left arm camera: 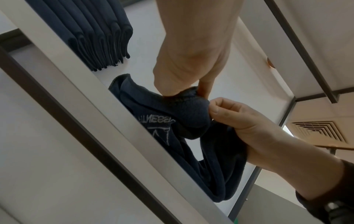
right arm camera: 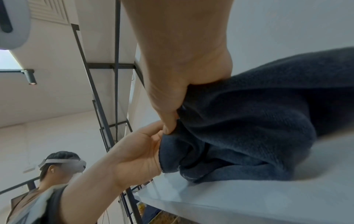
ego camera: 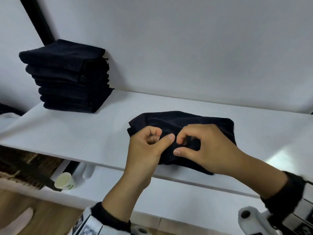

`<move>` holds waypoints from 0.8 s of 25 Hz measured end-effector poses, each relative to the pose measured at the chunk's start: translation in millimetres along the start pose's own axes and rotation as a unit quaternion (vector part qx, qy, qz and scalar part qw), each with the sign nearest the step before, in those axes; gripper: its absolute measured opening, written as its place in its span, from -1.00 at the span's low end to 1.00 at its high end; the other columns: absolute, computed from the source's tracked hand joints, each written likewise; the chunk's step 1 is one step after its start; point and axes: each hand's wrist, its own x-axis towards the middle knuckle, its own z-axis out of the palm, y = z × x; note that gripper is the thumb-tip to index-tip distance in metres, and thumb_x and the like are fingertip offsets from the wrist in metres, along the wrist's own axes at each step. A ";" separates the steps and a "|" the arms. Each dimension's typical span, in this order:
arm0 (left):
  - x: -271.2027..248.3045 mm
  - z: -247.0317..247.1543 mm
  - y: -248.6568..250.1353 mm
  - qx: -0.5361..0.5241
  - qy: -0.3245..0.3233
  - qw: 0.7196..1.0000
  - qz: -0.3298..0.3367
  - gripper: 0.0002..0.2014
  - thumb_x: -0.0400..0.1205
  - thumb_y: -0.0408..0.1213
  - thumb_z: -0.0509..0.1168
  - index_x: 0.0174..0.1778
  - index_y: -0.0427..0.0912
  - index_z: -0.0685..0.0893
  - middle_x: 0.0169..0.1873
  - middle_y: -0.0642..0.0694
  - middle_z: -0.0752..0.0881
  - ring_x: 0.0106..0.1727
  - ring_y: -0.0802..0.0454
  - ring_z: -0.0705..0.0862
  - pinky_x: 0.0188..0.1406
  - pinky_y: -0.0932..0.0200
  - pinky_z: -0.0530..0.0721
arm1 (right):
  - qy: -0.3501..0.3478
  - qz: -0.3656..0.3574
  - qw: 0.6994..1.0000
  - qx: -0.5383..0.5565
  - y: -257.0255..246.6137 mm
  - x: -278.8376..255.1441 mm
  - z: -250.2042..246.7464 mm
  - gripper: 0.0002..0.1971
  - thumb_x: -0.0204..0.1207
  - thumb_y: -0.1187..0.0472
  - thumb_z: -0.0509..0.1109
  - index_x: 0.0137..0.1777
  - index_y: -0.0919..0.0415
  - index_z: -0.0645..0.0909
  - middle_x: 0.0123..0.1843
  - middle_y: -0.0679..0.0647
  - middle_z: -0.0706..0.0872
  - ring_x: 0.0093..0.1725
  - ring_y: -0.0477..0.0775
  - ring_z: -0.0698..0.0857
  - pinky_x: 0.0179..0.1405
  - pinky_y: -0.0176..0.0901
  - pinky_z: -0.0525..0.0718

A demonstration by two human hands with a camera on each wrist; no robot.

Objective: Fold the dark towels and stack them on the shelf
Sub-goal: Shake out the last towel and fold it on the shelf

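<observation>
A crumpled dark towel [ego camera: 183,122] lies near the front edge of the white shelf [ego camera: 81,131]. Both hands are at its near side. My left hand [ego camera: 152,141] pinches a fold of cloth between thumb and curled fingers. Just to its right, my right hand [ego camera: 199,145] grips the same bunched edge. In the left wrist view the left hand [left arm camera: 191,57] and right hand [left arm camera: 249,125] hold the towel [left arm camera: 187,112], which shows pale printed lettering. The right wrist view shows the right hand [right arm camera: 178,68] and left hand [right arm camera: 138,153] on the towel [right arm camera: 249,121]. A stack of several folded dark towels [ego camera: 67,77] stands at the shelf's back left.
A white wall rises right behind the shelf, and a black frame post [ego camera: 39,19] slants up behind the stack. A paper cup [ego camera: 65,181] sits on the lower shelf at the left. Bare shelf surface lies between the stack and the towel.
</observation>
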 end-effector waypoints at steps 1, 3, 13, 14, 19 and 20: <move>-1.0 -0.5 -0.5 -0.009 -0.004 1.000 -0.004 -0.75 0.53 -0.24 0.51 -0.29 -0.27 0.59 -0.47 -0.23 0.39 -0.38 -0.01 0.38 -0.40 0.25 0.42 | -0.002 -0.002 1.000 0.002 0.9 1.4 0.7 -0.81 0.41 0.09 0.61 -0.19 -0.15 0.62 -0.23 -0.20 0.71 -0.11 -0.10 0.69 -0.12 -0.20 0.65; -0.9 -3.5 -1.0 -0.022 -0.013 1.000 0.004 -0.70 0.59 -0.22 0.46 -0.31 -0.36 0.59 -0.43 -0.32 0.38 -0.34 -0.07 0.36 -0.35 0.14 0.40 | 0.019 -0.020 1.000 0.007 2.8 3.5 -2.0 -0.82 0.45 0.17 0.58 -0.19 -0.11 0.65 -0.21 -0.17 0.71 -0.11 -0.07 0.69 -0.10 -0.11 0.65; -5.4 -7.5 5.8 0.145 0.123 0.925 0.330 -0.76 0.54 -0.42 0.49 -0.27 0.05 0.68 -0.33 0.13 0.71 -0.31 0.13 0.66 -0.28 0.33 0.56 | 0.001 -0.066 0.996 0.063 -15.9 8.7 -9.5 -0.89 0.52 0.23 0.51 -0.16 0.02 0.65 -0.22 -0.14 0.72 -0.15 -0.02 0.70 -0.17 -0.11 0.63; -5.5 -10.0 5.7 0.165 0.102 0.916 0.352 -0.79 0.54 -0.44 0.47 -0.27 0.00 0.72 -0.33 0.16 0.72 -0.30 0.15 0.65 -0.27 0.36 0.53 | 0.003 -0.063 0.995 0.074 -15.5 8.7 -9.7 -0.89 0.52 0.25 0.51 -0.16 0.04 0.66 -0.22 -0.13 0.74 -0.14 -0.02 0.72 -0.14 -0.12 0.65; -12.3 -24.8 5.9 0.163 -0.034 0.930 0.328 -0.82 0.52 -0.28 0.37 -0.03 -0.03 0.82 -0.14 0.19 0.80 -0.10 0.20 0.76 -0.12 0.47 0.59 | 0.026 -0.051 0.994 0.098 -12.0 11.1 -6.7 -0.93 0.51 0.25 0.52 -0.14 0.09 0.69 -0.23 -0.12 0.75 -0.14 -0.04 0.73 -0.12 -0.21 0.65; -13.1 -25.5 6.6 0.167 -0.042 0.930 0.324 -0.82 0.50 -0.23 0.41 -0.01 0.00 0.82 -0.12 0.22 0.80 -0.08 0.20 0.77 -0.10 0.47 0.59 | 0.027 -0.049 0.994 0.095 -12.0 12.0 -6.1 -0.93 0.51 0.24 0.52 -0.14 0.07 0.69 -0.23 -0.12 0.75 -0.13 -0.03 0.73 -0.11 -0.18 0.65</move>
